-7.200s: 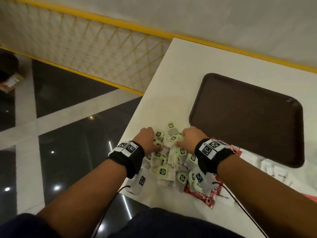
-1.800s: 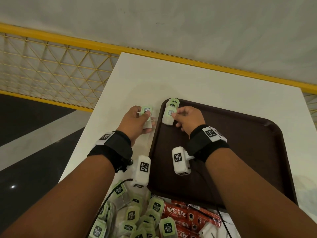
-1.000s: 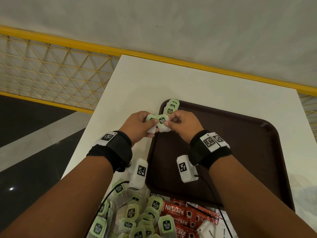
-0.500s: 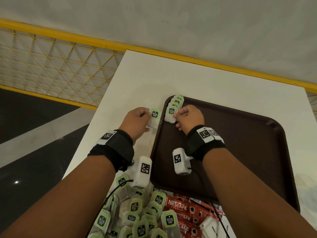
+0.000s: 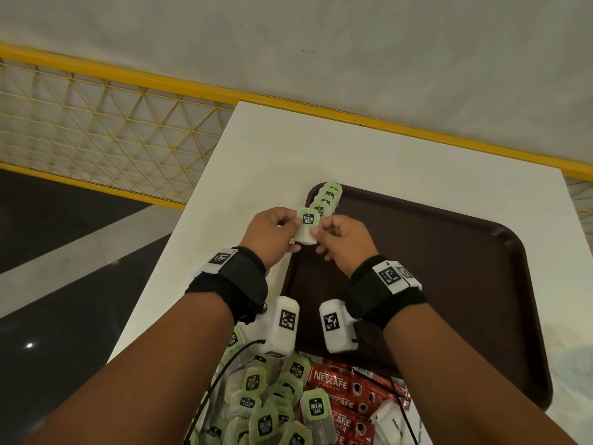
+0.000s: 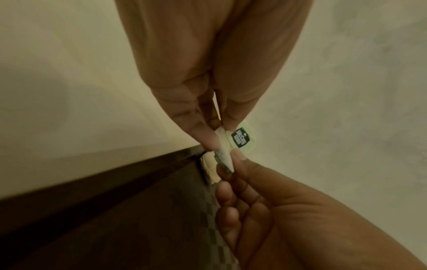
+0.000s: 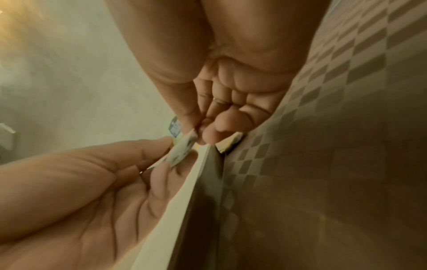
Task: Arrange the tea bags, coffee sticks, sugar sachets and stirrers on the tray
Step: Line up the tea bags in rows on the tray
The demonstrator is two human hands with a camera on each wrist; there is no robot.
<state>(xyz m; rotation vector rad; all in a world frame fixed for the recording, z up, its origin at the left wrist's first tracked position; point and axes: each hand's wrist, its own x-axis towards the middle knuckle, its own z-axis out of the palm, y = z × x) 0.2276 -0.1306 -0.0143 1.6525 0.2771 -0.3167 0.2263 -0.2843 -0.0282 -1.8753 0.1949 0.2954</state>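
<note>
White table (image 5: pixel 369 162) set against pale wall, yellow mesh railing (image 5: pixel 106 130) at left. Brown tray (image 5: pixel 465 284) laid on table. Both hands raised together over tray's left rim: tea bag (image 5: pixel 306 228) pinched by left hand (image 5: pixel 272 234) and right hand (image 5: pixel 345 244); exact finger hold blurred in wrist views. Row of tea bags (image 5: pixel 329 195) lined in tray's far-left corner. Loose tea bag pile (image 5: pixel 269 409) and coffee sticks (image 5: pixel 346 399) left at near edge. Tray bare at right.

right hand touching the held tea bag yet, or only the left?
Touching. In the head view the right hand has fingertips on the tea bag that the left hand holds; the left wrist view shows both hands pinching it.
</note>
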